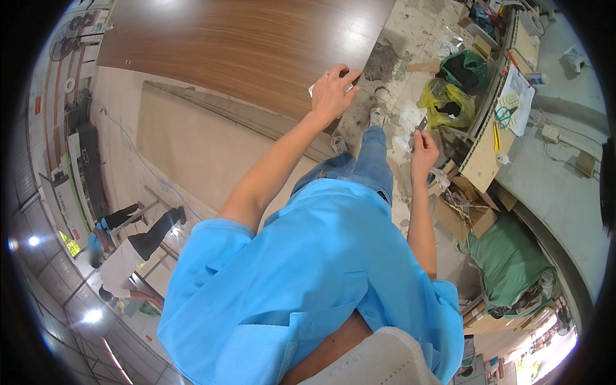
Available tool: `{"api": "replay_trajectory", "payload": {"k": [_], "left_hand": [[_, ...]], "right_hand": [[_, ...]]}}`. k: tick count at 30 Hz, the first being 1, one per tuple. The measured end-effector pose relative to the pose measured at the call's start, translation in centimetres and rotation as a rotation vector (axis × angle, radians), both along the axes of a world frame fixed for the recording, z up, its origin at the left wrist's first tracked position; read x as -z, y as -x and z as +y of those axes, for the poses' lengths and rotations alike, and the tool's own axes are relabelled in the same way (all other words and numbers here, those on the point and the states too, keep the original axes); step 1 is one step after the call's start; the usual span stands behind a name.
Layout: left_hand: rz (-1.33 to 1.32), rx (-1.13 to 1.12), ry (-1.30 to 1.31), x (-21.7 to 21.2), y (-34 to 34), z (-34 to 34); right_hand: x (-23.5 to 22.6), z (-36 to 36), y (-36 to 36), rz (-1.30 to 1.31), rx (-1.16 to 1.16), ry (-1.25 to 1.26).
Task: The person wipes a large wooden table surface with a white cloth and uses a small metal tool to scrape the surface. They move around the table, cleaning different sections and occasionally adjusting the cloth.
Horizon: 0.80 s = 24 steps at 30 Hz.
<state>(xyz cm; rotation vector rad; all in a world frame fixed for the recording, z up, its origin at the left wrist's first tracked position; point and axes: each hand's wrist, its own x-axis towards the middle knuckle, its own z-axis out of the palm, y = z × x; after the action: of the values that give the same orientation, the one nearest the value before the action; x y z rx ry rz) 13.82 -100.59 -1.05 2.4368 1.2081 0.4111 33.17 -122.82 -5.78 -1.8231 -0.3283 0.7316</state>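
My left hand (332,94) is over the near right corner of a large brown wood-grain panel (244,45). Its fingers are bent, and bits of something white (312,90) show beside the palm and between the fingers; its kind is hidden. Lower and to the right, my right hand (424,154) is closed, away from the panel. Thumb and fingers pinch a small, dark, flat tool (422,124), like a scraper or blade, pointing up. The lower part of this tool is inside the grip.
Beige boards (199,128) lie under the panel. To the right, yellow (443,106) and green bags (465,69) stand by a bench (478,160) bearing scissors (505,115) and paper. A cardboard box (468,215) and green sack (510,263) sit nearer. Other people (131,256) are at far left.
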Motion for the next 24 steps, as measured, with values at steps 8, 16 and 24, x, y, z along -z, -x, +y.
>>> {"api": "replay_trajectory", "payload": {"k": [8, 16, 24], "left_hand": [[0.083, 0.084, 0.046, 0.5, 7.4, -6.9], [-0.293, -0.447, 0.916, 2.7, 13.7, -16.7], [-0.964, -0.668, 1.313, 7.0, 10.0, -14.6]], "right_hand": [[-0.6, 3.2, 1.6, 0.305, -0.133, -0.2], [-1.0, 5.0, 9.8, 0.668, -0.304, -0.013], [1.5, 5.5, 11.3, 0.9, -0.28, 0.139]]}}
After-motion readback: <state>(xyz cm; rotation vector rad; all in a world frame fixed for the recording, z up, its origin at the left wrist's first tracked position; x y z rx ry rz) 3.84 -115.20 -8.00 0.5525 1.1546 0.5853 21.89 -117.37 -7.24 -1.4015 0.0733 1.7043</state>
